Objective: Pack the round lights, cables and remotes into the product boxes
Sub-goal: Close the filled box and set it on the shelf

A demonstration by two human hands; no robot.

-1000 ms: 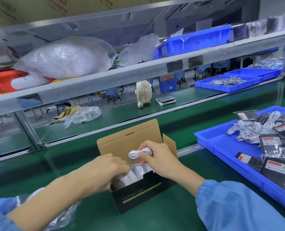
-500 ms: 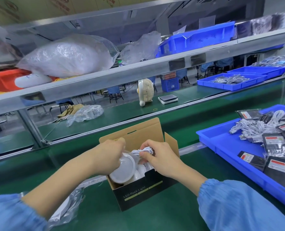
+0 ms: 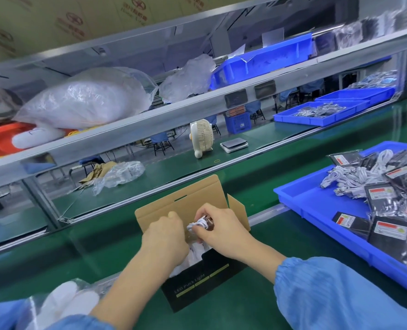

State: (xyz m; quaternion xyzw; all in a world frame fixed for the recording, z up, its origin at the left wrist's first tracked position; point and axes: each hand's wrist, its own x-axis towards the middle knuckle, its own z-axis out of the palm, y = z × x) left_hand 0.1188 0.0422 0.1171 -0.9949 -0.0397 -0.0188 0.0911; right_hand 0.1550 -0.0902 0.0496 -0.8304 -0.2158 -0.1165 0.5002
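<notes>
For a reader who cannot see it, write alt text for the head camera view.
Over an open product box on a green belt, the right hand pinches a coiled white cable while the left hand reaches inside. A blue tray of cables and bagged remotes sits to the right.

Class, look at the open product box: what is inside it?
Inside the product box, white round lights show, while the right hand pinches a coiled white cable above. Both hands cover the rest.
</notes>
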